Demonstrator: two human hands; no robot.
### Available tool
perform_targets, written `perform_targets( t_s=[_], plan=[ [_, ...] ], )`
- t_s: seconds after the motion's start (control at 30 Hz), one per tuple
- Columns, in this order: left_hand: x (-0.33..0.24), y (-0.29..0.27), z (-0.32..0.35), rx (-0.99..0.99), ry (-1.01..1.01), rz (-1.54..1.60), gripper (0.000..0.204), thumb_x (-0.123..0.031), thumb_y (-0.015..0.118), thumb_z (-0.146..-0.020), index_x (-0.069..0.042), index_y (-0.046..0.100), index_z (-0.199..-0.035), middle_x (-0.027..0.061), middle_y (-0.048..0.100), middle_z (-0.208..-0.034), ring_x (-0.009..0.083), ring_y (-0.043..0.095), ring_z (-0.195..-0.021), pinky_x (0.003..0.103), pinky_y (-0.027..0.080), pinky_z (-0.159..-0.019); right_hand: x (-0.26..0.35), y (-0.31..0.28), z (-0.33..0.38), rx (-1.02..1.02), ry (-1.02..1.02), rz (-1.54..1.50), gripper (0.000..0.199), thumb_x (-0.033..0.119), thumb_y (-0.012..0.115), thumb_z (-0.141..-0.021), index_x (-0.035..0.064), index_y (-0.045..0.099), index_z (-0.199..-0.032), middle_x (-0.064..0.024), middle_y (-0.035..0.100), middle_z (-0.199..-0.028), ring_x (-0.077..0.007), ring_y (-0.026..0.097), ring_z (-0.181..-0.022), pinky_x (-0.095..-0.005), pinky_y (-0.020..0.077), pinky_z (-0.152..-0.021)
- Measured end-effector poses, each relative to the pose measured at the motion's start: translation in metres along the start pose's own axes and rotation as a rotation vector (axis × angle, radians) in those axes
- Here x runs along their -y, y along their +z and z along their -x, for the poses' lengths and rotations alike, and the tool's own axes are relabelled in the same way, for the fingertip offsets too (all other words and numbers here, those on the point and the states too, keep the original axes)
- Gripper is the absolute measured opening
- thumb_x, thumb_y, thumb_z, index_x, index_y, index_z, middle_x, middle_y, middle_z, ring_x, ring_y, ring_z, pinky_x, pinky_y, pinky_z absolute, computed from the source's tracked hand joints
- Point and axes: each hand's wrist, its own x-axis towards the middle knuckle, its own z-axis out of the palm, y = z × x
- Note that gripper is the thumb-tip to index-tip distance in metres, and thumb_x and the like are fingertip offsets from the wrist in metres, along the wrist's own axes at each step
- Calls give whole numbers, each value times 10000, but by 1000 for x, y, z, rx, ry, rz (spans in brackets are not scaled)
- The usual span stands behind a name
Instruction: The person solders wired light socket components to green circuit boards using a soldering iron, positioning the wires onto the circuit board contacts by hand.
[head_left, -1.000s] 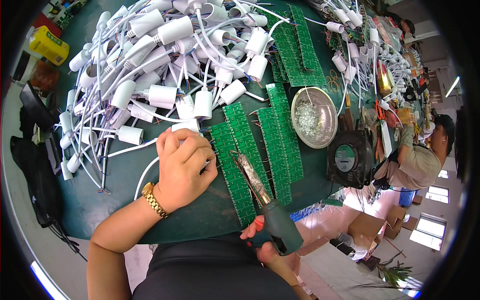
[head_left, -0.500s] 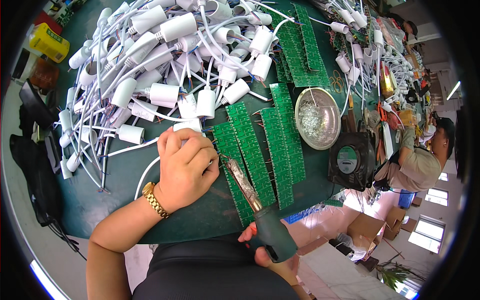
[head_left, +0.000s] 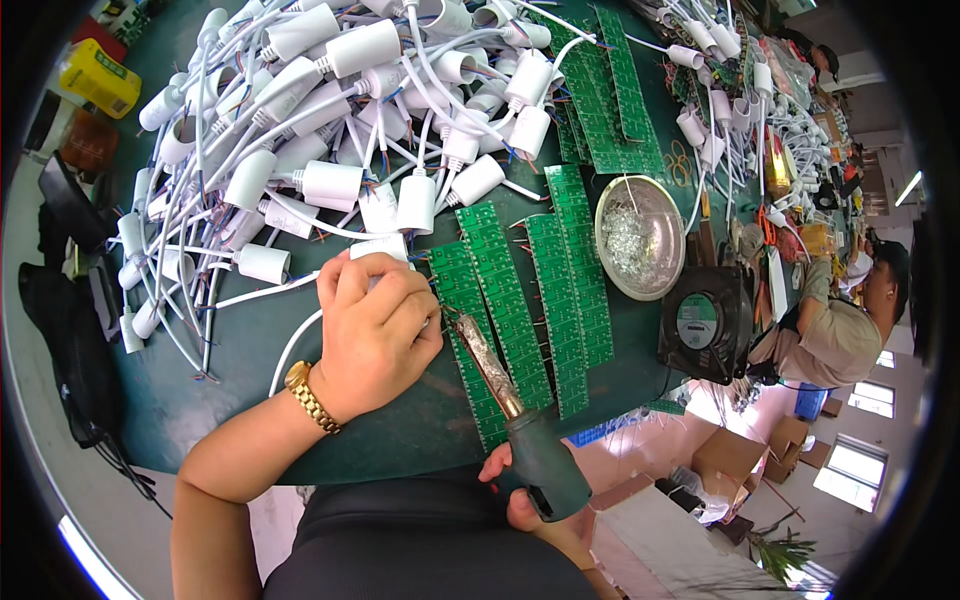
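Observation:
My left hand (head_left: 380, 325), with a gold watch on its wrist, is closed with fingers pinched at the left edge of a green circuit board strip (head_left: 462, 290). A white cable (head_left: 290, 345) runs into its grip; the pinched end is mostly hidden. Just beyond the fingers lies a white lamp socket (head_left: 380, 246). My right hand (head_left: 510, 490) is wrapped round the dark green handle of a soldering iron (head_left: 540, 465). The iron's silvery barrel slants up-left, its tip close to my left fingertips at the board's edge. Another two green strips (head_left: 555, 310) lie alongside to the right.
Many white lamp sockets with cables (head_left: 330, 185) are heaped at the far left. A metal bowl (head_left: 640, 240) with silvery bits and a black fan (head_left: 703, 320) stand to the right. More board strips (head_left: 610, 100) lie behind. A co-worker (head_left: 850, 310) sits at far right.
The whole view has shifted very slightly. Both hands and the soldering iron hold nearly the same position, with the tip still by my left fingertips.

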Motion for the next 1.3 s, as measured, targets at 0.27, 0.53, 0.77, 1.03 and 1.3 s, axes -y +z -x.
perform_targets(
  t_s=[0.27,0.53,0.77,1.03,1.3],
  plan=[
    [-2,3,1,-8,11,-15,243,-20,731,-577,-125,602,-755,-17,599,-875,224,555,-913,462,351,-873,9,29,-6,-323,-16,-276,597,593,647,-801,63,560,-1061,-41,584,-746,-138,577,-658,-250,438,-532],
    [1,0,-1,-15,15,-6,242,-18,728,-588,-127,594,-758,-21,590,-870,220,551,-913,456,353,-865,-17,28,2,-280,-55,-333,739,602,702,-761,37,497,-1191,-78,585,-800,-172,599,-686,-286,473,-558],
    [-7,-21,-6,108,18,61,230,-62,745,-616,-110,612,-797,6,597,-910,230,548,-912,419,369,-841,-21,33,8,-337,-108,-447,788,578,723,-754,29,462,-1255,-96,565,-835,-201,579,-720,-330,501,-642],
    [36,-42,-94,-81,134,-372,376,-58,671,-707,-48,564,-1068,117,564,-1092,282,547,-908,391,419,-770,-17,30,16,-304,-127,-398,681,529,640,-833,69,439,-1292,-99,560,-903,-187,572,-750,-297,454,-593],
    [69,-32,-126,118,136,-411,483,-181,703,-747,-47,530,-1177,96,560,-903,261,563,-889,372,449,-774,2,28,14,-233,-192,-246,412,326,593,-837,0,528,-1080,-81,564,-828,-147,529,-686,-281,428,-591]
  ],
)
